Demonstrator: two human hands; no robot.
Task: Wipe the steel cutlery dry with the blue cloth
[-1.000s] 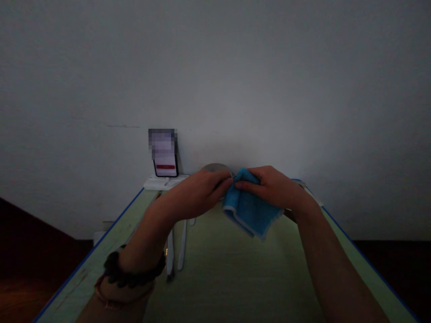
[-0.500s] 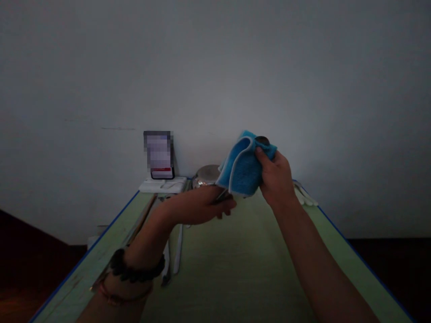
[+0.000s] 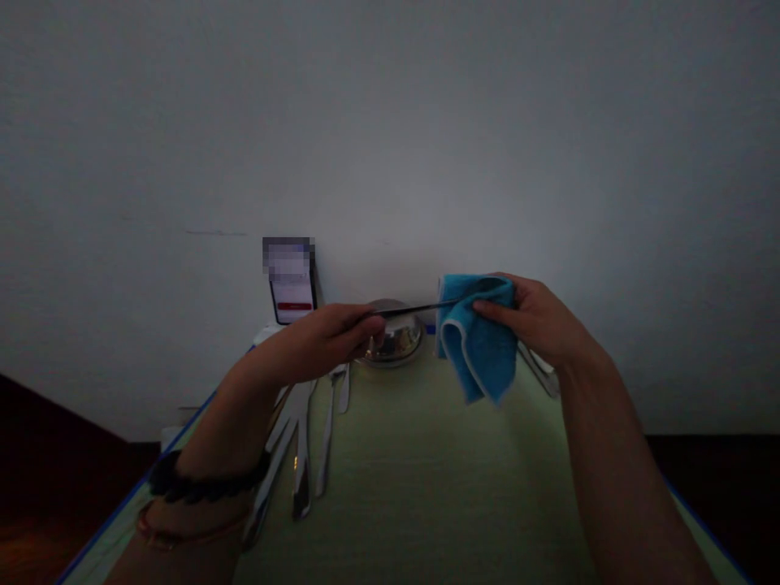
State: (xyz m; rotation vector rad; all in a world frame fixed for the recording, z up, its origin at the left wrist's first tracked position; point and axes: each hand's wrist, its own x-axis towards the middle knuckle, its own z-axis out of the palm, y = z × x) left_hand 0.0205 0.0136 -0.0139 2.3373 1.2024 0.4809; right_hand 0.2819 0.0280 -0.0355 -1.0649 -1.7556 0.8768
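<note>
My left hand (image 3: pixel 332 333) is closed on the handle of a thin metal utensil (image 3: pixel 409 309), which lies level and points right. Its far end goes into a blue cloth (image 3: pixel 478 341) that my right hand (image 3: pixel 536 318) pinches round it. The cloth hangs down below my right fingers. Both hands are held above the far part of a pale green table (image 3: pixel 414 487). A dark bead bracelet is on my left wrist.
Several pieces of cutlery (image 3: pixel 305 455) lie on the table under my left arm. A shiny metal bowl (image 3: pixel 396 340) stands at the far edge by the wall. A phone (image 3: pixel 293 284) leans upright against the wall. More cutlery (image 3: pixel 539 370) lies behind my right hand.
My right hand came down from its raised position with the cloth. The utensil now lies level between both hands, and the cloth has slid out to its right end.
</note>
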